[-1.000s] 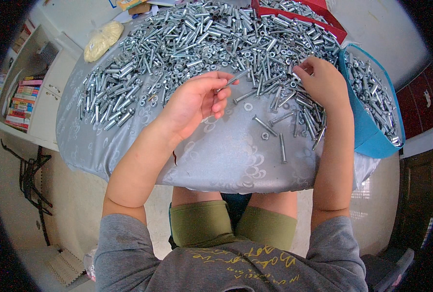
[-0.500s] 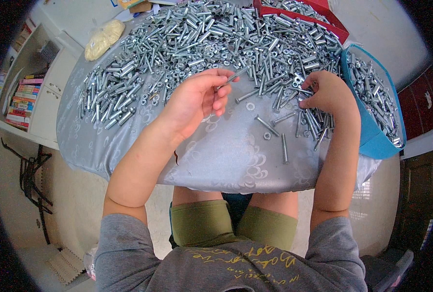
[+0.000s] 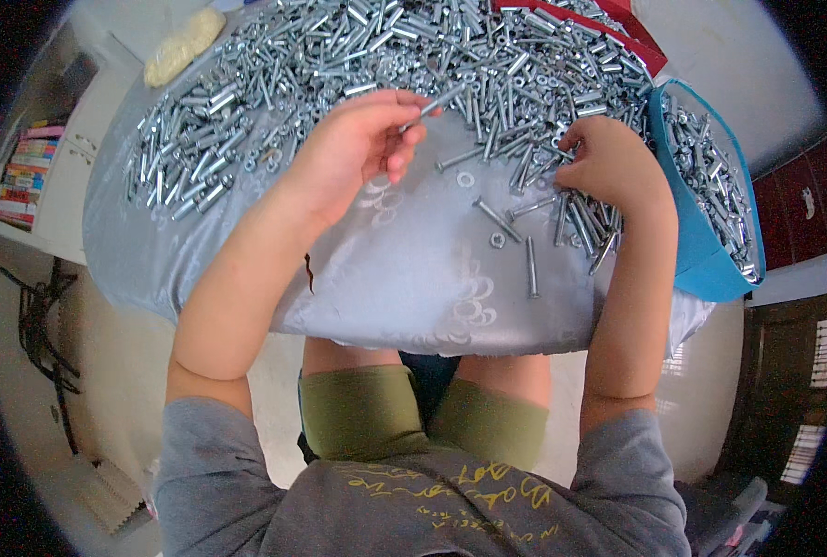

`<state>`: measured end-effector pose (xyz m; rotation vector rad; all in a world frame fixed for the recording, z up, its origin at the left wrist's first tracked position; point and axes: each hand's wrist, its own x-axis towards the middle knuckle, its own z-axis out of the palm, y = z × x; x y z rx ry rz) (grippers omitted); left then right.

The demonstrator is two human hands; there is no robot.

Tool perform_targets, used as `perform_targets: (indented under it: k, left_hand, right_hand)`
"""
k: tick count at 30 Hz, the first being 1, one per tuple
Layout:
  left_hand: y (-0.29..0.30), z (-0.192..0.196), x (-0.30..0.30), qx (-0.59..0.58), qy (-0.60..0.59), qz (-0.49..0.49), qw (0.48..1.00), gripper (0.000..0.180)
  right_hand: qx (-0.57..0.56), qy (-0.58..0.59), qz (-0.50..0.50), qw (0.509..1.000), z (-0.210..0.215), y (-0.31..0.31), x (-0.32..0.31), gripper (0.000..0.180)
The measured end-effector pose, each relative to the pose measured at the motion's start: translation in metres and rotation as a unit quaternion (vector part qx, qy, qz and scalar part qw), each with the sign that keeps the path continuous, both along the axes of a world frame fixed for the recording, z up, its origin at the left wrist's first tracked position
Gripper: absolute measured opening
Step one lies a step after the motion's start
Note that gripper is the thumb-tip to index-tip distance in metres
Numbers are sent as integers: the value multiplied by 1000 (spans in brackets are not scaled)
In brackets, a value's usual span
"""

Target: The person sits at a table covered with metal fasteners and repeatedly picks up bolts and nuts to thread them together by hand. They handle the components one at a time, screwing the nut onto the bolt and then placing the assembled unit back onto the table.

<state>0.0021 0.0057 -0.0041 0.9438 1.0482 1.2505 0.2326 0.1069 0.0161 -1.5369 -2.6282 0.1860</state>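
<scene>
A: Packaging in view?

B: Three items. Blue bin (image 3: 701, 251), right edge of table, open-topped, bolts inside. Red box (image 3: 638, 39), flat, top right behind the bolt heap, partly covered. Pale yellow bag (image 3: 183, 45), lumpy, top left corner of table.

A: Labels, signs, screens?

B: No screens. Small white label (image 3: 807, 202) on the dark red cabinet, far right; print too small to read.

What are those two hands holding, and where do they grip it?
The left hand pinches a silver bolt by its lower end, between thumb and fingertips. The right hand rests curled on the pile of bolts; whether it holds anything cannot be told.
</scene>
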Motion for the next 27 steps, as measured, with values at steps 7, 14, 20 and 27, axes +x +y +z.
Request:
perform_targets:
  k: [7,14,20,27]
  left_hand:
    - [10,-13,-1,112,247,46,961,22]
    - [19,-25,-5,275,427,121,853,19]
    - [17,-22,-2,244,384,90,886,17]
    - [26,-26,-6,104,233,115,960,16]
  right_hand:
    - [-23,90,23,995,-3,9,3,31]
    - [-75,203,146,965,-5,0,-16,23]
    - [-274,242,133,921,-22,-6,-41,29]
    - [-238,287,61,926,-33,-16,-62,21]
